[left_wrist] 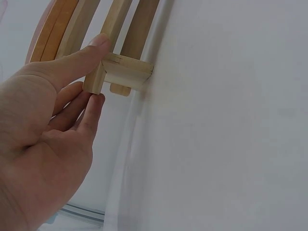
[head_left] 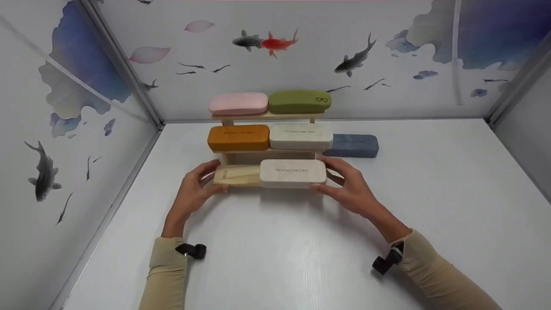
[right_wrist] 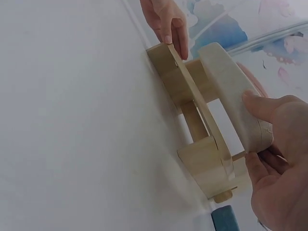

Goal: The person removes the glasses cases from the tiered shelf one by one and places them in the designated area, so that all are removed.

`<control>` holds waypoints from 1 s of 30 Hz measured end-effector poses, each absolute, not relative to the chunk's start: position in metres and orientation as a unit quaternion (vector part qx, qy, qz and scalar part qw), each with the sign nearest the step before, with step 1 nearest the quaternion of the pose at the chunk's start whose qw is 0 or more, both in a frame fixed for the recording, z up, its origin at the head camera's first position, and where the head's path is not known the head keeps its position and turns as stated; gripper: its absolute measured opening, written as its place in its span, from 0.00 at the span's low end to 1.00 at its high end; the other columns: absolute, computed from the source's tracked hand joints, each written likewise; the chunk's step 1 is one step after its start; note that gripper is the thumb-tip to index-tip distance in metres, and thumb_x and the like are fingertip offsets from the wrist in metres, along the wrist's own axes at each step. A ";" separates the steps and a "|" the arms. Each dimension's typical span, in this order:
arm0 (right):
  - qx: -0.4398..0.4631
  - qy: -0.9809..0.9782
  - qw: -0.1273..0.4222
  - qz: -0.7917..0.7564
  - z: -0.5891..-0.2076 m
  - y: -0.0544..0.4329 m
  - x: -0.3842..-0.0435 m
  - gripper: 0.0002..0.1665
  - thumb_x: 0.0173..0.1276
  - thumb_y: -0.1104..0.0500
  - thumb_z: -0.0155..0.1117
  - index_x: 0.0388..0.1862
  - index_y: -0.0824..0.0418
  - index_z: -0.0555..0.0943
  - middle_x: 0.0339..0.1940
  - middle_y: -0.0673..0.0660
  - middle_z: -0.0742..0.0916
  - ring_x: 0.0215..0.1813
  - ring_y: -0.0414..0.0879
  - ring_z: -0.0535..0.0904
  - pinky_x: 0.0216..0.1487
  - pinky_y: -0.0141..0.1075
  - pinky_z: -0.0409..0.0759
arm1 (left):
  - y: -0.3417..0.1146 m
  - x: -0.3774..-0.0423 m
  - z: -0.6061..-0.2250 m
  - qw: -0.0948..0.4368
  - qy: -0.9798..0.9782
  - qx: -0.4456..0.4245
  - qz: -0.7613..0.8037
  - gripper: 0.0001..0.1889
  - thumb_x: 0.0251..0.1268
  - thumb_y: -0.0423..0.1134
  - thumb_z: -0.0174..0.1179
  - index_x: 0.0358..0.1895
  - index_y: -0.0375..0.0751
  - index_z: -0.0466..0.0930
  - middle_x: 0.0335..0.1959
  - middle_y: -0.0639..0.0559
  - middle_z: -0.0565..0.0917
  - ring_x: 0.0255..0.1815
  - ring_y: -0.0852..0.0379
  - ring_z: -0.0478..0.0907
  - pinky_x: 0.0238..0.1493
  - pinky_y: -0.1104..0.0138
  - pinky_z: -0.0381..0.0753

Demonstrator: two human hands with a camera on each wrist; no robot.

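My right hand [head_left: 355, 187] grips the right end of an off-white glasses case [head_left: 293, 173], thumb on the near side. In the right wrist view a gap shows between that case [right_wrist: 233, 91] and the lowest board of a wooden tiered rack [right_wrist: 204, 166]. My left hand [head_left: 193, 189] pinches the left end of the rack's lowest shelf [head_left: 236, 175]; the left wrist view shows the thumb on one face of the board [left_wrist: 108, 53] and fingertips below. An orange case [head_left: 238, 137] and a white case [head_left: 301, 136] lie side by side on the middle shelf.
On the top shelf sit a pink case [head_left: 238, 103] and a green case [head_left: 300, 102] with a glasses mark. A blue case [head_left: 355, 145] lies on the white table [head_left: 284, 249] right of the rack. Printed walls [head_left: 301, 73] stand behind and at the sides.
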State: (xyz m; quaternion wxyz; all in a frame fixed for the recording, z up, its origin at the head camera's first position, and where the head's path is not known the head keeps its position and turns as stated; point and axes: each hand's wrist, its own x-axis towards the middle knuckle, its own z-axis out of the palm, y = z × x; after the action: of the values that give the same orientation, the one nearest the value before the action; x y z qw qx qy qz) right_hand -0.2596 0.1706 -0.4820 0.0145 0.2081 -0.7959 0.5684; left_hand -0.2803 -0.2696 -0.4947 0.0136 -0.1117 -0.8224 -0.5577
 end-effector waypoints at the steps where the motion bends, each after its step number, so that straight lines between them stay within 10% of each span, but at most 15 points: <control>1: 0.208 -0.796 0.015 0.568 -0.483 0.173 -0.260 0.46 0.66 0.49 0.84 0.81 0.50 0.75 0.76 0.49 0.79 0.82 0.48 0.73 0.76 0.36 0.78 | -0.269 -0.280 -0.494 0.013 -0.823 -0.109 -0.557 0.43 0.62 0.33 0.81 0.80 0.39 0.71 0.80 0.47 0.74 0.82 0.48 0.70 0.78 0.68 0.75; 30: 0.185 -0.812 -0.003 0.554 -0.497 0.267 -0.274 0.46 0.72 0.53 0.79 0.85 0.55 0.69 0.82 0.53 0.75 0.86 0.54 0.66 0.74 0.20 0.73 | -0.268 -0.280 -0.494 0.008 -0.831 -0.102 -0.546 0.44 0.62 0.35 0.81 0.81 0.42 0.70 0.81 0.47 0.72 0.83 0.48 0.69 0.78 0.69 0.74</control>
State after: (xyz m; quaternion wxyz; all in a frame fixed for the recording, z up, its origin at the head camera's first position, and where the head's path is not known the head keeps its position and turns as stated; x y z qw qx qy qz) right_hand -0.2739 0.2665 -0.4974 -0.0034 0.1854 -0.8119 0.5536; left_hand -0.2796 -0.2681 -0.4940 0.0081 -0.1023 -0.8314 -0.5461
